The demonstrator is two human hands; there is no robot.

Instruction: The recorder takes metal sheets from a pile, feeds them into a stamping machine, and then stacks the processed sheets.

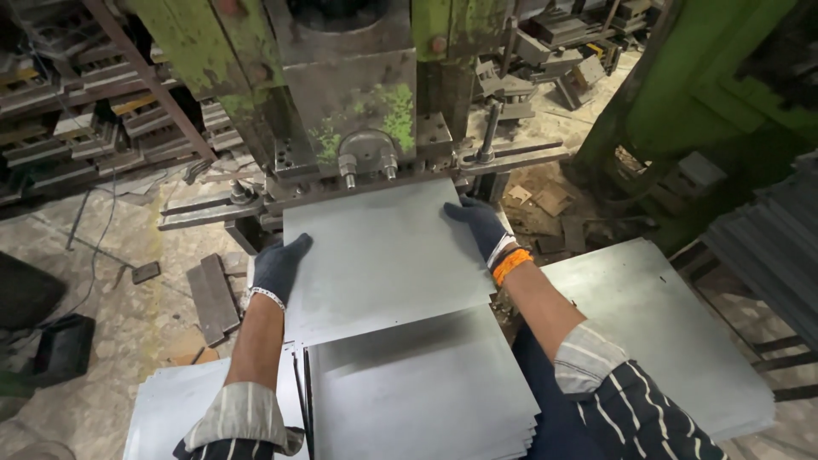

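Observation:
A flat grey metal sheet (379, 255) lies on the bed of a green, worn press machine (349, 85), its far edge under the press head. My left hand (278, 268), in a dark glove, grips the sheet's left edge. On the sheet's right edge near the far corner rests my right hand (477, 223), also gloved in dark fabric, with an orange band at the wrist. Both sleeves are striped and rolled up.
A stack of metal sheets (426, 400) sits just below the held sheet. Another stack (656, 324) lies at right and a further one (170, 409) at lower left. Metal racks with parts (77, 111) stand at the left. Scrap pieces (213, 298) lie on the floor.

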